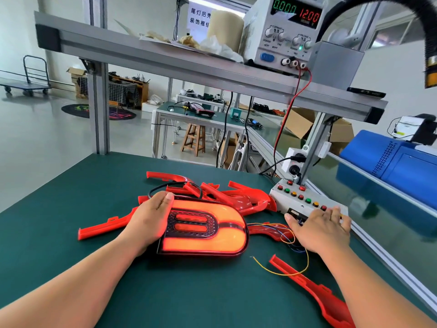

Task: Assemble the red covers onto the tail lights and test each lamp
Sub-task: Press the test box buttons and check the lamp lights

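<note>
Table: a dark green matted table [71, 197] carries all the work, framed by grey aluminium posts with an aluminium shelf [165, 60] across the top.
Power supply: a grey bench power supply [282, 31] stands on the shelf; its green display reads 0.00 and its red one 12.00. A red lead and a black lead [287, 124] drop from its front sockets toward the table.
Tail light: a D-shaped tail light with a lit orange-red band and dark honeycomb centre [205, 229] lies flat on the table at mid-frame, glowing.
Loose covers: a heap of glossy red plastic covers [236, 195] lies just behind the lamp; one long red trim strip [101, 227] sticks out to its left, and another [314, 294] lies at the near right.
Switch box: a pale grey control box with red, green and yellow buttons [300, 197] sits at the table's right edge.
Left hand: the left hand [151, 216] lies open and palm-down on the lamp's left end, fingers curled over its far edge, steadying it.
Right hand: the right hand [321, 227] rests open on the near end of the switch box, fingers spread over it; whether a button is pressed cannot be told.
Wires: thin yellow, blue and red wires [287, 235] run from the lamp's right side toward the box.
</note>
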`<state>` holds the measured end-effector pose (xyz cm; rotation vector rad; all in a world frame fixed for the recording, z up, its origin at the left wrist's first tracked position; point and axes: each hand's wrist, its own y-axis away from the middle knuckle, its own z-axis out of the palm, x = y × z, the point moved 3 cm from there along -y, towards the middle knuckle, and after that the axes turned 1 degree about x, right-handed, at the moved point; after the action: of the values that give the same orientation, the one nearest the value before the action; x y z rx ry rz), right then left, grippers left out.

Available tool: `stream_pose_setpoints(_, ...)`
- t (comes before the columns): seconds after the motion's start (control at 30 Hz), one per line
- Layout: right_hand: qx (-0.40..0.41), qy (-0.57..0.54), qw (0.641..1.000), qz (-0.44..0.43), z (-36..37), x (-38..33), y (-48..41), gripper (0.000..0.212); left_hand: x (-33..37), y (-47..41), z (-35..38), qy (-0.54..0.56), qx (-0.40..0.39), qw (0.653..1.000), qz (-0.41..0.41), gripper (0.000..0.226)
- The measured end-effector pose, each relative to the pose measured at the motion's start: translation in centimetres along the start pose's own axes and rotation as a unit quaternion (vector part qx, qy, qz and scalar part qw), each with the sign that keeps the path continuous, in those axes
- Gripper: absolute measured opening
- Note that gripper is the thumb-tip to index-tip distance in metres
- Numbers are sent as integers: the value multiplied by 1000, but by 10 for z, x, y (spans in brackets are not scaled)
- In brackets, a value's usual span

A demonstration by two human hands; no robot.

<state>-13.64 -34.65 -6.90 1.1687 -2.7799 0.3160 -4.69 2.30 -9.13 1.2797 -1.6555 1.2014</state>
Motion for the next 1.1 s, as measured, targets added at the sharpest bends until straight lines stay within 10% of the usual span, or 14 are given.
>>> stream_pose_setpoints(0.6,6,-29,1000,7,2,1,-3,110,4,4,-1,-21,0,1000,3,39)
stream_pose_setpoints(1.1,-37,-38,998,-40,-17,-18,-13,74,3,4,-1,-25,-1,1000,2,38)
